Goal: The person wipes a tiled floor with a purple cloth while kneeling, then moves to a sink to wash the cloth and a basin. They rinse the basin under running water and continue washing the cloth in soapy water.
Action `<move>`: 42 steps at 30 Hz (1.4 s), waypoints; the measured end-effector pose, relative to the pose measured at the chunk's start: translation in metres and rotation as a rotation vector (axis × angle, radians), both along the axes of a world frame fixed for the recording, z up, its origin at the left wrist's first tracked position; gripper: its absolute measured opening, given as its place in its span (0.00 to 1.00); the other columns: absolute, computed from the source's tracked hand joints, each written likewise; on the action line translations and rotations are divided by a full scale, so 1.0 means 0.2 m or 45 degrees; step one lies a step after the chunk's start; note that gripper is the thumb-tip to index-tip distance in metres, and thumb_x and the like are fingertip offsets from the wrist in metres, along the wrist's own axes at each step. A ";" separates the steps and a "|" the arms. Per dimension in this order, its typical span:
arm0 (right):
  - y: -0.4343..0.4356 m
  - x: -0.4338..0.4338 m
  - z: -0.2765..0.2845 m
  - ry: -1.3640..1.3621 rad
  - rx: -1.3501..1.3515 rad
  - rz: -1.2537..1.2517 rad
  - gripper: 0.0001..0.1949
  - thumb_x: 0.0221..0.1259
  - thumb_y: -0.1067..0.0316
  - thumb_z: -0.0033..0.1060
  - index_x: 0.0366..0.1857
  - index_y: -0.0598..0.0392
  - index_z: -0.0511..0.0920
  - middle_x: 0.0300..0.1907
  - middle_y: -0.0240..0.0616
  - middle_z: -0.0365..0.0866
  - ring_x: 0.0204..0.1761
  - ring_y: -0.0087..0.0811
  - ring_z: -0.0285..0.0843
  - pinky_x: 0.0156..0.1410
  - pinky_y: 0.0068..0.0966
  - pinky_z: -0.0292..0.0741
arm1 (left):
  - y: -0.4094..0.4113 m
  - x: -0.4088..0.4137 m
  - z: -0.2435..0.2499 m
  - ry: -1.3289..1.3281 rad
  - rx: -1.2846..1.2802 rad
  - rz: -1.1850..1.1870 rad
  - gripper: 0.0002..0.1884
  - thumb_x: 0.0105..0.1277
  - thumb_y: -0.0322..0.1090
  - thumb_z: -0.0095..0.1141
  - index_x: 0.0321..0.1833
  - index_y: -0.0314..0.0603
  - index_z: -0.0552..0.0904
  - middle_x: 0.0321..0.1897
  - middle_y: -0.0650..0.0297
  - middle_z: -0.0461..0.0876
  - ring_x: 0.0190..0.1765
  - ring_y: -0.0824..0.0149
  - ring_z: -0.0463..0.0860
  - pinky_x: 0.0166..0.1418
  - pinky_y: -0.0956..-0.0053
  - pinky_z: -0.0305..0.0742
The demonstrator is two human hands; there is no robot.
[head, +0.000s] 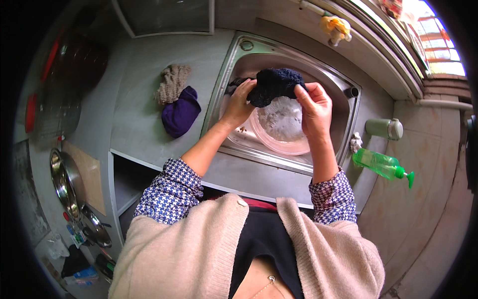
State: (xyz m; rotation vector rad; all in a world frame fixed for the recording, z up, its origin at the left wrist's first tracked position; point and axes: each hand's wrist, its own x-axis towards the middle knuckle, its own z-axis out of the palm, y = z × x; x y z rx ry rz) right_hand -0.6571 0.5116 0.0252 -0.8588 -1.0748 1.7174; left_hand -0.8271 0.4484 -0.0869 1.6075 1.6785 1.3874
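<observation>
A dark knitted cloth item (278, 85) is held up between both hands over a pink plastic basin (276, 146) of sudsy water. My left hand (242, 104) grips its left side, and my right hand (315, 106) pinches its right edge between thumb and fingers. The basin stands in a stainless steel sink (338, 123). Behind my left hand, more dark fabric (235, 85) lies at the sink's left side. On the counter to the left, a beige knitted item (173, 83) touches a purple fabric item (181, 112).
Right of the sink are a pale green bottle (382, 129) and a green pump bottle (379, 163). A yellow cloth (335, 27) hangs on the faucet by the window. Large dark jars (59, 104) and metal lids (67, 183) stand far left.
</observation>
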 end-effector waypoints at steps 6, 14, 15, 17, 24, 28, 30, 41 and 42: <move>0.22 0.40 -0.14 -0.543 0.030 -0.242 0.08 0.55 0.64 0.67 0.26 0.57 0.80 0.21 0.23 0.75 0.23 0.14 0.65 0.31 0.12 0.62 | 0.09 0.19 0.10 -0.780 -0.533 -0.368 0.10 0.66 0.32 0.51 0.46 0.35 0.78 0.36 0.66 0.80 0.43 0.76 0.75 0.49 0.80 0.69; 0.29 0.61 -0.89 -1.611 0.289 -0.484 0.15 0.50 0.61 0.62 0.40 0.56 0.79 0.38 0.48 0.80 0.40 0.47 0.78 0.50 0.33 0.74 | 0.25 0.32 -0.36 -0.085 -0.869 0.182 0.16 0.59 0.32 0.57 0.51 0.39 0.78 0.44 0.55 0.79 0.48 0.58 0.77 0.54 0.70 0.70; 0.25 0.59 -0.97 -1.620 0.512 -0.542 0.20 0.51 0.62 0.60 0.50 0.54 0.76 0.46 0.49 0.78 0.47 0.49 0.76 0.54 0.33 0.72 | 0.23 0.36 -0.39 0.090 -0.741 0.171 0.18 0.59 0.31 0.57 0.53 0.40 0.76 0.50 0.53 0.76 0.52 0.55 0.75 0.56 0.69 0.69; 0.12 0.44 -0.97 -1.606 0.813 -0.305 0.29 0.53 0.62 0.59 0.63 0.46 0.64 0.63 0.46 0.64 0.62 0.51 0.62 0.59 0.40 0.67 | 0.19 0.38 -0.49 0.510 -0.681 0.048 0.29 0.58 0.33 0.58 0.64 0.45 0.67 0.66 0.52 0.59 0.65 0.48 0.62 0.65 0.59 0.62; -0.01 0.35 -1.17 -2.001 0.746 0.520 0.31 0.59 0.49 0.52 0.68 0.37 0.57 0.72 0.36 0.45 0.75 0.44 0.35 0.62 0.60 0.60 | 0.18 0.53 -0.56 0.901 -1.123 -0.359 0.36 0.58 0.44 0.59 0.68 0.49 0.60 0.67 0.55 0.58 0.68 0.54 0.60 0.64 0.52 0.60; 0.05 0.35 -1.04 -1.991 0.661 0.731 0.29 0.58 0.54 0.55 0.65 0.43 0.62 0.72 0.38 0.46 0.74 0.45 0.39 0.61 0.58 0.63 | 0.18 0.50 -0.50 0.686 -0.959 -0.128 0.27 0.53 0.40 0.64 0.55 0.42 0.72 0.59 0.52 0.68 0.61 0.52 0.69 0.58 0.57 0.68; 0.07 0.39 -0.99 -1.738 0.835 0.494 0.20 0.56 0.58 0.57 0.53 0.50 0.75 0.65 0.43 0.63 0.66 0.44 0.61 0.55 0.48 0.70 | 0.18 0.50 -0.50 0.519 -1.066 0.063 0.25 0.51 0.38 0.65 0.53 0.43 0.74 0.52 0.52 0.74 0.55 0.52 0.74 0.55 0.59 0.71; 0.01 0.40 -1.03 -0.484 -0.691 -0.364 0.10 0.61 0.64 0.57 0.27 0.60 0.78 0.23 0.29 0.75 0.24 0.21 0.69 0.29 0.23 0.66 | 0.00 0.64 -0.25 -1.089 -1.336 0.087 0.13 0.61 0.45 0.60 0.37 0.42 0.83 0.41 0.68 0.79 0.40 0.71 0.77 0.47 0.70 0.71; -0.01 0.37 -0.96 -0.353 -0.652 -0.370 0.10 0.64 0.65 0.54 0.28 0.58 0.77 0.25 0.29 0.76 0.26 0.20 0.69 0.31 0.22 0.67 | -0.02 0.60 -0.27 -1.274 -1.282 0.211 0.18 0.61 0.48 0.59 0.45 0.41 0.80 0.41 0.65 0.79 0.39 0.70 0.77 0.44 0.72 0.72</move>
